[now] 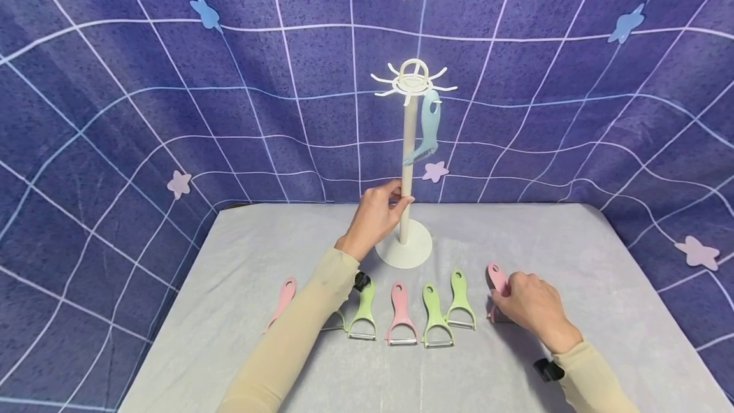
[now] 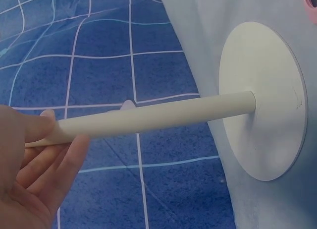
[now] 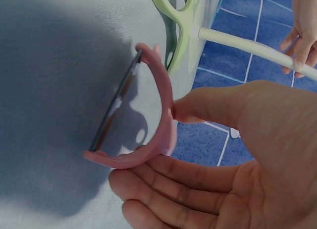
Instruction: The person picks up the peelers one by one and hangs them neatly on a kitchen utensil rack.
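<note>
Though apart, stand (image 1: 407,174) and pink peeler (image 1: 497,278) in separate hands (image 1: 373,215) (image 1: 534,304).

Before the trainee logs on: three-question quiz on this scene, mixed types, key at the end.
1. Which of the person's hands holds the stand?
2. True or false: a green peeler hangs on the stand.
3. Fill in the blank: the right hand grips a ____.

Key:
1. The left hand.
2. False; a blue peeler hangs there.
3. pink peeler
</note>
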Demonstrator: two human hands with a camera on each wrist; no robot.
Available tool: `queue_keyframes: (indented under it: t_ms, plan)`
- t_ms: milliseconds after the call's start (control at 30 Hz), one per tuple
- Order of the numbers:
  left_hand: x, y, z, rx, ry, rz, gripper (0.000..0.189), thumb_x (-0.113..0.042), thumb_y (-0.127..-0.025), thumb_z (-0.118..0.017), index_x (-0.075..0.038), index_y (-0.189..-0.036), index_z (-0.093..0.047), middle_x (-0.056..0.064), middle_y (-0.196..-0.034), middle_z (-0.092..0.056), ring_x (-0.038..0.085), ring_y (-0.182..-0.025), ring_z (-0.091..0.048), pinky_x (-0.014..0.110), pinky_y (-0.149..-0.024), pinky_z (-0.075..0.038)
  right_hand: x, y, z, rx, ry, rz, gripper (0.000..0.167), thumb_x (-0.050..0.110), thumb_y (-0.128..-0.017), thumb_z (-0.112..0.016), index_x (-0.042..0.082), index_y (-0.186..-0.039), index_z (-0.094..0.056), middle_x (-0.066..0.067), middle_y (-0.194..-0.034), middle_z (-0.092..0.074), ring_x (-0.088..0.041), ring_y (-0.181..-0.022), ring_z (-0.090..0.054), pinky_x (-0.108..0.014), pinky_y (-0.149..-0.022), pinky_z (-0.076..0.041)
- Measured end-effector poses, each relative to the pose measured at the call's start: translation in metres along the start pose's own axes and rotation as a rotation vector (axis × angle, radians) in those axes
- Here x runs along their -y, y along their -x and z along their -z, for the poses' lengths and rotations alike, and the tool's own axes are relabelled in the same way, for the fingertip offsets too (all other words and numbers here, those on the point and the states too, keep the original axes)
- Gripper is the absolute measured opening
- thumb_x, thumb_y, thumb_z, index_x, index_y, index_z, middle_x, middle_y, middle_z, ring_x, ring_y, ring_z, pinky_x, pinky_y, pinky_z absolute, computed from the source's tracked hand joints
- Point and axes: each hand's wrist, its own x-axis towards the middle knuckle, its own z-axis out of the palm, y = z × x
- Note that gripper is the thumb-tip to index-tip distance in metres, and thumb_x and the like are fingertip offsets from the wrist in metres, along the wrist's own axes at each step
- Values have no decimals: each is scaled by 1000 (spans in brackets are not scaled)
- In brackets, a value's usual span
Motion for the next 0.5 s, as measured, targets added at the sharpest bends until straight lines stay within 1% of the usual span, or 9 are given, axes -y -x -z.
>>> queue_keyframes:
  t_ms: [233, 367, 500]
  plan:
    - [1, 1, 0, 1, 12, 8, 17, -18, -104, -74, -4, -113, -73, 10, -104, -80, 24, -98, -79, 29, -85, -67, 3, -1, 6, -34, -30, 21, 29, 30, -91, -75, 15, -70, -62, -2, -64, -58, -23, -57, -53, -46, -50, -45]
    - [1, 2, 0, -4, 20, 3, 17, -17, -104, -74, -3, -114, -73, 11, -104, -80, 24, -98, -79, 28, -84, -67, 3, -3, 8, -60, -59, 47, 26, 29, -92, -77, 13, -75, -65, 0, -64, -59, -21, -57, -53, -42, -48, -44]
    - [1, 1, 0, -2, 21, 1, 18, -17, -104, -74, -3, -115, -73, 10, -104, -80, 23, -98, -79, 28, -84, -67, 3, -4, 12, -92, -85, 65, 21, 28, -93, -77, 13, -80, -69, 2, -66, -62, -19, -58, -55, -43, -47, -45]
